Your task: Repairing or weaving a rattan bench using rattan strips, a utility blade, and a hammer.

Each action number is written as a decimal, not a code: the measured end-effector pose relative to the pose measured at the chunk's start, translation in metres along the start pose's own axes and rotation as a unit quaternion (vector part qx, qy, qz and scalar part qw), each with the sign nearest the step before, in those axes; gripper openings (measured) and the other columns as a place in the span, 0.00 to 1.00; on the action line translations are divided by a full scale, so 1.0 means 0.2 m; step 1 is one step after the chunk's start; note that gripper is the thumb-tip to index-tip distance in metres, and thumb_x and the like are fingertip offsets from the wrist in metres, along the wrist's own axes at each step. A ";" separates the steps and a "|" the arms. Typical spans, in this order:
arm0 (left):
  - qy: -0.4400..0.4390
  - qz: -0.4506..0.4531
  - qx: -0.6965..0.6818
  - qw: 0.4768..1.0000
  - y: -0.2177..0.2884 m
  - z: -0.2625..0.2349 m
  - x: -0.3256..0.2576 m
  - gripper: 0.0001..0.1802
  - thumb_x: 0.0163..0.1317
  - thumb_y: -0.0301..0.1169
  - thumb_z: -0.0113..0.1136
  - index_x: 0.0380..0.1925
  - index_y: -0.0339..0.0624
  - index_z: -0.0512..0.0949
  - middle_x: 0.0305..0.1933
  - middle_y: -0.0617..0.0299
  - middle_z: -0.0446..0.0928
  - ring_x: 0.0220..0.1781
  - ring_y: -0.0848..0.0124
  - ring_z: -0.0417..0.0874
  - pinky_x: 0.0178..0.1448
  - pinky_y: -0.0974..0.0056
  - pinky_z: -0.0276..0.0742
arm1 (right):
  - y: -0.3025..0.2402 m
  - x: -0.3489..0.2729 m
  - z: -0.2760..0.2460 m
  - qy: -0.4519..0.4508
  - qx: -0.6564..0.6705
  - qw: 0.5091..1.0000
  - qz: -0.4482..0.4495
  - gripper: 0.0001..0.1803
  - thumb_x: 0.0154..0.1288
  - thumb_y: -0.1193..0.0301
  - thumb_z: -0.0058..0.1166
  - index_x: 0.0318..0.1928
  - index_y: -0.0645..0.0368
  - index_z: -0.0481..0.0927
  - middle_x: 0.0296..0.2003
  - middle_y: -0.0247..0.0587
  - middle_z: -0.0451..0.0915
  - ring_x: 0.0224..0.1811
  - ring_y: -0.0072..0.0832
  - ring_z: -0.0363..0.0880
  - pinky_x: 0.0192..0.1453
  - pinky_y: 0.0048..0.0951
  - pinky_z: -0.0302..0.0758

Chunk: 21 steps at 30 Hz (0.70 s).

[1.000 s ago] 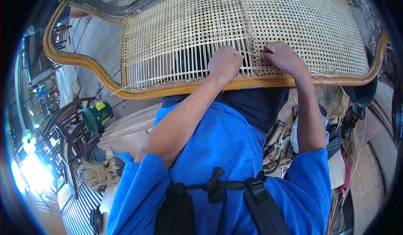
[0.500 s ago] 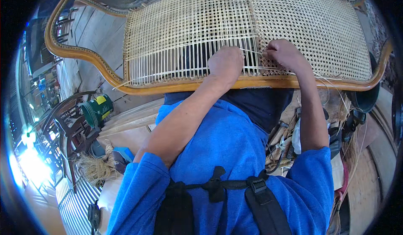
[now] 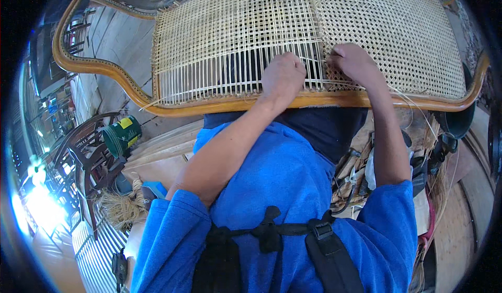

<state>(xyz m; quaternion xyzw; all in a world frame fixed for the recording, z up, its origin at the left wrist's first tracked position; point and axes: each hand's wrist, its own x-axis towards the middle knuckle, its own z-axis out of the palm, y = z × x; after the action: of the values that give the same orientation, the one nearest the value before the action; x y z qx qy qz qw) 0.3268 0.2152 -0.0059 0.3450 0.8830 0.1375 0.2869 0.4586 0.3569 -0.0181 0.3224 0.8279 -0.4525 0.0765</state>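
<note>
A brown wooden seat frame [image 3: 209, 106] lies across my lap with pale cane stretched over it. To the right the cane panel [image 3: 387, 36] is a finished-looking mesh with round holes; on the left the weave [image 3: 235, 18] is square and more open. Along the near left edge only upright strands [image 3: 198, 81] cross the gap. My left hand [image 3: 284, 77] is closed over these strands, its fingertips mostly hidden. A little to its right, my right hand [image 3: 351, 63] is closed in a pinch at the seam. A pale cane strand [image 3: 312, 59] runs between the two hands.
Loose cane ends [image 3: 413, 100] trail over the near rail on the right. Hand tools [image 3: 355, 175] lie below it. A green bucket [image 3: 121, 137], a bundle of fibre [image 3: 121, 206] and dark chair frames [image 3: 86, 159] stand on the left.
Both hands have shifted slightly, my right hand a little up and away from me. They stay closed at the same stretch of weave. The seat frame has moved very slightly in view.
</note>
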 end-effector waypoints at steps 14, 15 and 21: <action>-0.074 0.056 0.052 0.994 0.01 -0.05 0.09 0.10 0.50 0.30 0.52 0.20 0.41 0.81 0.23 0.49 0.79 0.28 0.55 0.82 0.35 0.54 0.78 | 0.03 0.01 0.03 0.032 -0.071 0.997 -0.007 0.14 0.55 0.64 0.51 0.33 0.62 0.79 0.31 0.54 0.78 0.36 0.46 0.77 0.42 0.41 0.72; -0.132 0.007 -0.003 0.991 0.00 -0.06 0.11 0.10 0.49 0.31 0.52 0.18 0.42 0.81 0.20 0.50 0.78 0.27 0.57 0.82 0.34 0.55 0.78 | 0.00 0.00 0.02 0.024 -0.064 0.998 0.016 0.13 0.55 0.65 0.50 0.33 0.62 0.78 0.33 0.56 0.77 0.39 0.49 0.76 0.46 0.43 0.72; -0.069 -0.041 -0.095 0.992 0.02 -0.03 0.03 0.09 0.47 0.33 0.52 0.20 0.42 0.80 0.22 0.52 0.79 0.28 0.58 0.82 0.37 0.57 0.77 | -0.03 -0.02 0.02 -0.002 -0.067 0.998 0.010 0.13 0.56 0.64 0.49 0.33 0.62 0.78 0.34 0.55 0.77 0.41 0.47 0.77 0.47 0.43 0.72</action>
<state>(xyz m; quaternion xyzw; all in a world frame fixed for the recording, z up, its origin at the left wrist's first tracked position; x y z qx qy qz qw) 0.3215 0.2219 -0.0029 0.2880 0.8575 0.1850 0.3842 0.4568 0.3501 -0.0141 0.3238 0.8529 -0.3961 0.1038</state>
